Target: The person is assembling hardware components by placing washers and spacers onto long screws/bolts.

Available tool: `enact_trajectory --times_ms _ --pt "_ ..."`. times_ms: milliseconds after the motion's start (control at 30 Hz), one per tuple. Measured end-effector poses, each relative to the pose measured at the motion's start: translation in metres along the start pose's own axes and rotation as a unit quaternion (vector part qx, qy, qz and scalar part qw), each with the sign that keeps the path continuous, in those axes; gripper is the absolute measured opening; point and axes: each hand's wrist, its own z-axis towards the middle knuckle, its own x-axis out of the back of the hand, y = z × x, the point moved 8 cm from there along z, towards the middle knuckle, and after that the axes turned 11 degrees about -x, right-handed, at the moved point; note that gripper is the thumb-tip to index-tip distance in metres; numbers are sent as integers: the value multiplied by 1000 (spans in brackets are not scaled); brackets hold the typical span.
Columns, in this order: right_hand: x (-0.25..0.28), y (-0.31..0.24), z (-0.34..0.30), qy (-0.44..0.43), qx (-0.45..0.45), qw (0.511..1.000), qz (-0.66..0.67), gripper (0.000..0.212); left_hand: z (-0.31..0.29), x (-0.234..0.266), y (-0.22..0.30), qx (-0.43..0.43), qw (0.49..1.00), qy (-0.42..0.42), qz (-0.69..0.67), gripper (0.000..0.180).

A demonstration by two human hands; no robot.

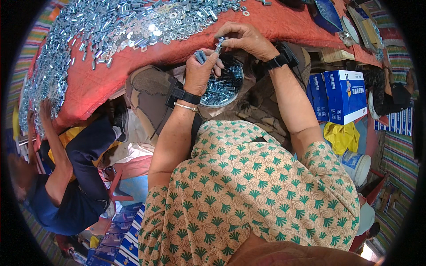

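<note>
Above a bowl (242, 90) filled with bolts (220, 91), my two hands meet. My left hand (198, 76) is closed around a few shiny metal sleeves (200, 56), which stick out over the thumb side. Its thumb and fingertips also touch the lower end of a small upright bolt (218, 45). The thumb and index finger of my right hand (243, 39) pinch that bolt near its top, where a washer or nut seems to sit; the part is too small to tell. Beyond my hands, metal sleeves (95, 33) and flat washers (173, 23) lie heaped on a red cloth (128, 66).
Blue-and-white boxes (344, 95) stand at my right, above a yellow bag (341, 136) and a white bucket (355, 165). At left a person (66, 190) in dark clothes reaches into the heap. More boxes (117, 241) are stacked at the lower left.
</note>
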Motion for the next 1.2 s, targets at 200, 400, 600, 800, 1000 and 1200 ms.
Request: enact_trajectory --times_ms 200,400,600,800,1000,1200 --pt "8 19 -1 -21 -33 999 -36 16 -4 -1 -1 -14 999 -8 52 16" --pt "5 -3 -11 -35 8 993 -110 10 -7 -6 -3 16 999 -38 20 15" --pt "11 14 -10 -13 -33 992 -119 11 -7 -5 -3 -2 998 -35 50 15" --pt "10 20 -8 -19 -27 996 -81 13 -7 -2 0 -4 998 -25 58 15" --pt "6 18 -14 -21 -59 996 -58 12 -7 -1 -3 -6 996 -36 83 16" --pt "0 4 -19 -42 -9 997 -68 14 -10 -2 -8 30 998 -51 38 17"
